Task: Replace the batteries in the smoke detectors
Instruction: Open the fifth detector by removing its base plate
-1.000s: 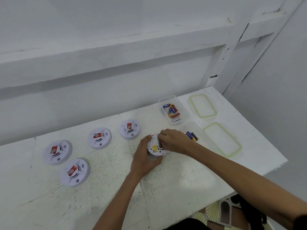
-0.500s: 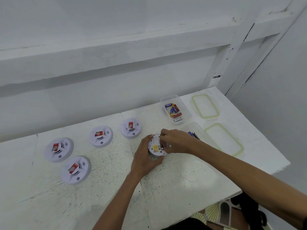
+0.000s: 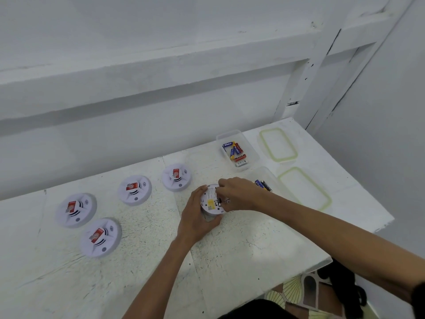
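A white smoke detector [image 3: 211, 201] lies back-up on the white table [image 3: 241, 247], showing a yellow label. My left hand [image 3: 195, 221] grips its left and near edge. My right hand [image 3: 239, 194] covers its right side, with fingertips pinched at the battery slot; whether they hold a battery is hidden. Several more detectors lie face-up to the left, among them one [image 3: 176, 177] close by and one [image 3: 100, 237] nearest me. A clear tub [image 3: 249, 148] holds several batteries [image 3: 235, 151]. Dark batteries [image 3: 263, 185] lie in a second clear tub just behind my right wrist.
Two green-rimmed lids [image 3: 278, 145] [image 3: 304, 187] lie at the table's right end. A white wall with a ledge rises right behind the table. The table's right edge drops off near the lids.
The hands have stayed on the same detector; my right fingertips have shifted slightly over the battery slot. The view has drifted a little.
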A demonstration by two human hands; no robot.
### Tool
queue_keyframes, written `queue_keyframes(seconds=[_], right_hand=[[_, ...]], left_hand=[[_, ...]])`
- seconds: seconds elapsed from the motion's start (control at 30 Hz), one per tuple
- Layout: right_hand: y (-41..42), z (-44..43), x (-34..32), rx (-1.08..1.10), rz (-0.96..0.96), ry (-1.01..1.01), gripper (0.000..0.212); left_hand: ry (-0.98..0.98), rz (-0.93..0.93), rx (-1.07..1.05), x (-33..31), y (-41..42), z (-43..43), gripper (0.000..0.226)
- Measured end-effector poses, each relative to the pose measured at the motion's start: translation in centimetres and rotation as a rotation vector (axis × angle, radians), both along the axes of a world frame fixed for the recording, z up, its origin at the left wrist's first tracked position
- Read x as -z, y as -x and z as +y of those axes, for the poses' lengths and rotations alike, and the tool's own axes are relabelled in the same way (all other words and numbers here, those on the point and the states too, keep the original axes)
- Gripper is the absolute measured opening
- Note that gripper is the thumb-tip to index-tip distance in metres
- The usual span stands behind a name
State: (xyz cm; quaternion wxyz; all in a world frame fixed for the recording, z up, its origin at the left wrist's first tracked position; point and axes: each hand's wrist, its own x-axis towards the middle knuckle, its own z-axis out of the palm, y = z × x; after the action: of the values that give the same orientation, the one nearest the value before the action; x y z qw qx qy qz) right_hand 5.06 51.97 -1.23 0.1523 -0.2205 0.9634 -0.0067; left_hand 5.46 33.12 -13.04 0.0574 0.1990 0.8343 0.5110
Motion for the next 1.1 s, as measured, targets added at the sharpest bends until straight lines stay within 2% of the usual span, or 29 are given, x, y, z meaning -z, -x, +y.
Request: queue_keyframes(seconds=[0.27,0.37,0.43,0.5,0.6,0.77,0.87,1.1], right_hand=[[0.4,-1.2,0.1,-0.040,0.007,-0.050,0.040],[0.0,-1.6,0.6,-0.059,-0.004,-0.074,0.052],[-0.2,-1.7,0.8,-0.054,-0.001,-0.049,0.063],[-0.4,-1.5,1.2,-0.062,0.007,-0.029,0.065],[-0.7,-1.0,1.6,-0.083,0.048,-0.003,0.055],[-1.9,0.1,2.4,-0.091,0.166,0.118,0.035],[-2.6,0.2,3.0,-0.004,0.210,0.197,0.027],[-4.2,-0.4,4.1,0.149,0.391,0.225,0.017]], left_hand=[[0.002,-0.003,-0.026,0.6,0.2,0.2,0.095],[-0.011,-0.042,-0.025,0.8,0.1,0.4,0.093],[-0.009,-0.090,-0.056,0.9,0.1,0.8,0.100],[-0.002,-0.137,-0.077,1.0,0.2,0.8,0.097],[0.051,-0.104,-0.027,0.4,0.0,0.3,0.096],[0.032,-0.021,0.002,-0.1,-0.1,0.0,0.091],[0.023,-0.011,-0.010,-0.4,-0.2,-0.1,0.093],[0.037,0.006,0.005,-0.7,-0.3,-0.1,0.092]])
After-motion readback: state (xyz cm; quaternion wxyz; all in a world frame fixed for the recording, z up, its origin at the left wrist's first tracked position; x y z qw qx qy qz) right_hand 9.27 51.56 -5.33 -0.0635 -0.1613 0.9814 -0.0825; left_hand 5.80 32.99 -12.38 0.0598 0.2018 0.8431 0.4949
